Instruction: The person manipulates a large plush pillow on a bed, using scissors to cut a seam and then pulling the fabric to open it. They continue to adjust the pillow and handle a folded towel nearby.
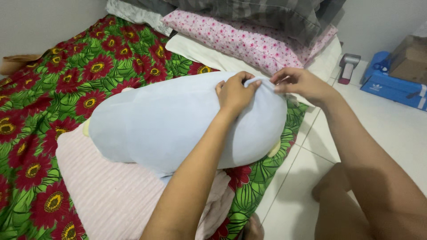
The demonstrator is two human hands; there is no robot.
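Note:
A large pale blue plush pillow (169, 120) lies across a mattress covered by a green sheet with red flowers (53, 84). My left hand (235, 92) pinches the fabric at the pillow's upper right end. My right hand (299, 83) pinches the same fabric edge just to the right of it. Small cream-coloured parts stick out at the plush's left side and lower right. A pale pink ribbed blanket (106, 191) lies under the plush's near side.
Stacked pillows sit at the mattress head: a pink floral one (249, 42), a white one (200, 53) and a grey striped one (267, 15). On the white tiled floor (391, 129) stand a blue box (391, 82), a brown box (411, 58) and a small grey-and-pink device (348, 67). My knee (333, 195) rests beside the mattress.

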